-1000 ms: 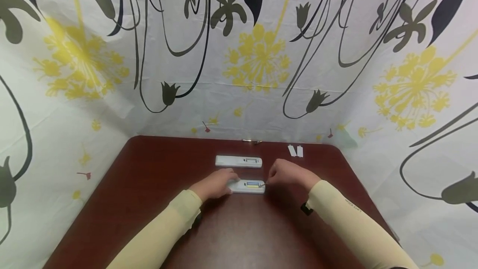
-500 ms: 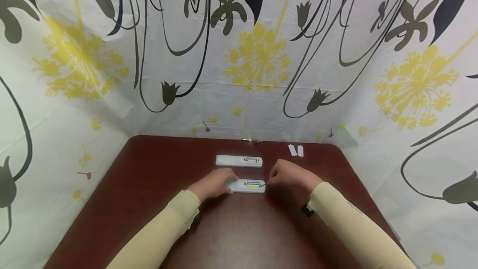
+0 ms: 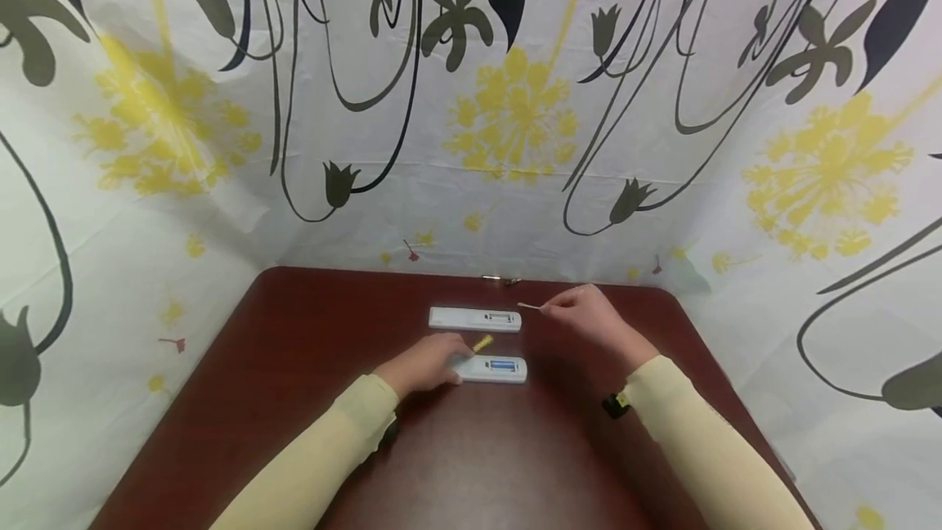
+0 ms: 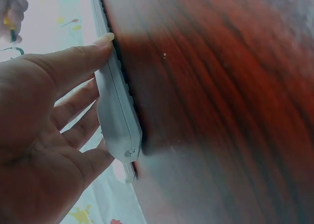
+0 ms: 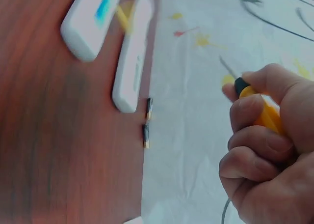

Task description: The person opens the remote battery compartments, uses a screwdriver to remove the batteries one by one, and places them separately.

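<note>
My left hand (image 3: 427, 362) holds the near white remote control (image 3: 471, 373) by its long edges, thumb on one side and fingers on the other. A blue battery (image 3: 504, 366) lies in its uncovered battery compartment. Just beyond that remote's far edge, close to the left fingertips, a yellow battery (image 3: 482, 343) shows tilted outside the compartment. My right hand (image 3: 589, 321) is raised to the right, fingers curled around the yellow handle of a screwdriver (image 5: 269, 117). Its thin shaft (image 3: 529, 306) points left, apart from both remotes.
A second white remote control (image 3: 456, 317) lies behind the first, its battery slot uncovered. Two dark batteries with gold ends (image 5: 145, 135) lie along the table's back edge. A patterned cloth (image 3: 412, 219) hangs around the dark red table (image 3: 331, 309).
The yellow battery has come out of the near remote's compartment. My right hand has moved up and away with the screwdriver, now covering the white battery covers. The left hand stays on the remote.
</note>
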Motion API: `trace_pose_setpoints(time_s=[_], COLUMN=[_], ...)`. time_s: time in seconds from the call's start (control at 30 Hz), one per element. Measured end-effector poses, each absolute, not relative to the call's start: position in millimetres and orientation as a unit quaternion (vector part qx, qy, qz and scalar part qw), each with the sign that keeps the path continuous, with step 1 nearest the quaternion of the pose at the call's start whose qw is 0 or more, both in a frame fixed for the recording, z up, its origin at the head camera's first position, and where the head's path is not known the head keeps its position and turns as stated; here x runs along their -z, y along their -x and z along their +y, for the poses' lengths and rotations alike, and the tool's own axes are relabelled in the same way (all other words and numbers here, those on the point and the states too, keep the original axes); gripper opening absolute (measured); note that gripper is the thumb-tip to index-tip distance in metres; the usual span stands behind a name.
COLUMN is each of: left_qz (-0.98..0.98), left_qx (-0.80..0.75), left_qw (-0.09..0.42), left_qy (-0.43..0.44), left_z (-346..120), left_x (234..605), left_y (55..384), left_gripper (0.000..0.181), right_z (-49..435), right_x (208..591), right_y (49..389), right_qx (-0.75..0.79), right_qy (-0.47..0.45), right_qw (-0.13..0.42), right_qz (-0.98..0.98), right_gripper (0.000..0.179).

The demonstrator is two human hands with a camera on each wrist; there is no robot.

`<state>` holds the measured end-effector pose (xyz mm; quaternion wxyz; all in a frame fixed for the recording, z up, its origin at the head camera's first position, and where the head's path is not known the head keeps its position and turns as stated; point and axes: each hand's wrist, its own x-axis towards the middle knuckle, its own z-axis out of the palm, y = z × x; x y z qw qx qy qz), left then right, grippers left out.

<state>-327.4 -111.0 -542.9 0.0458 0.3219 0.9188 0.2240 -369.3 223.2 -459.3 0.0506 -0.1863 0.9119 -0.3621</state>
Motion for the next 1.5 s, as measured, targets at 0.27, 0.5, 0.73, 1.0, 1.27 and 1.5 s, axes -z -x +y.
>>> trace_pose_setpoints(time_s=[0.27,0.5,0.73,1.0,1.27,1.5], left_qz=[0.923,0.924,0.923,0.926,0.929,0.928], left_qx=[-0.224,-0.216,-0.216,-0.213,-0.209,-0.215], left_qw=[0.066,0.068,0.066,0.068,0.071,0.071], left_qy=[-0.305,-0.308,-0.311,-0.305,-0.296,-0.295], left_z=[-110,-110,-110,-110,-110,-109], left_x=[538,538,537,539,539,538], left_y=[326,326,327,326,325,324], left_gripper=[0.043,0.046,0.045,0.044,0.044,0.043], right_z=[217,212,213,215,222,225], right_x=[467,471,474,476,480,480], right_y=[367,361,360,357,356,356], right_qx=[0.370,0.399,0.378,0.349,0.282,0.240], right_qy=[0.181,0.177,0.182,0.193,0.221,0.247], right_qw=[0.062,0.088,0.087,0.112,0.150,0.166], right_qz=[0.909,0.896,0.904,0.910,0.921,0.924], right_gripper=[0.015,0.016,0.012,0.018,0.016,0.015])
